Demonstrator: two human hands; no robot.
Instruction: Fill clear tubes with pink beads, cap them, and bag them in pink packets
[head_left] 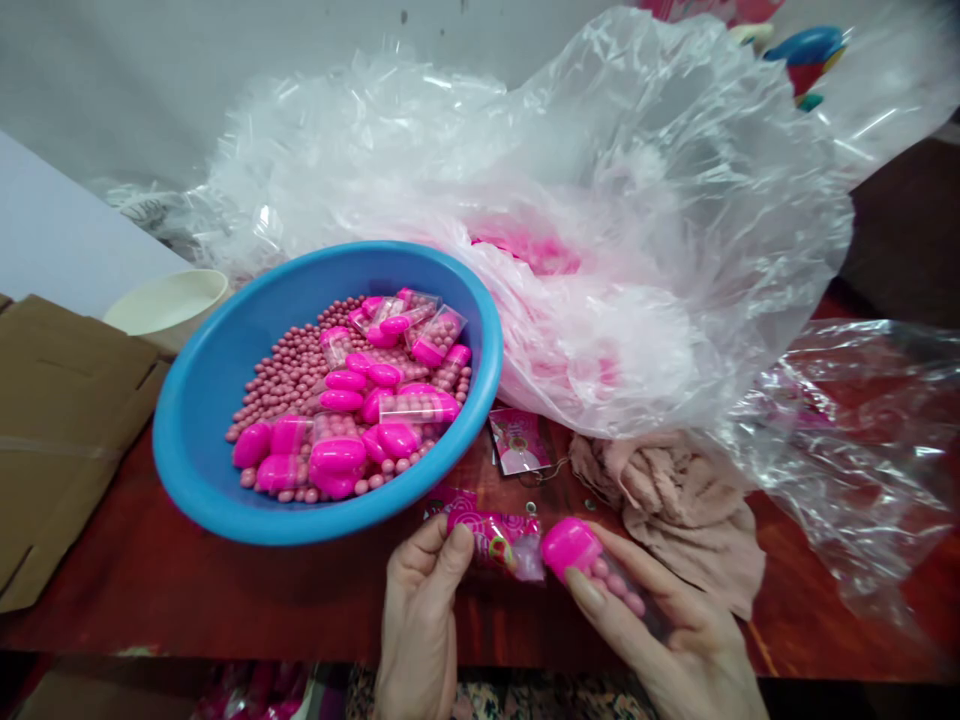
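My left hand (425, 610) pinches a pink printed wrapper (495, 538) between thumb and fingers. Its right end is clear plastic and points at the other hand. In my right hand (667, 620) is a small clear container with a bright pink cap (571, 546); pink balls show inside it. The cap faces the wrapper's end, close beside it. To the upper left stands a blue basin (180, 440). It holds loose pink balls (292, 365) and several more pink-capped containers (337, 455), lying in a heap.
Behind the basin lies a large clear plastic bag (675, 200) with pink items inside. A crumpled beige cloth (675, 500) and a pink card (519, 440) rest on the red-brown table (300, 600). At left are a cardboard box (67, 430) and a cream bowl (169, 300).
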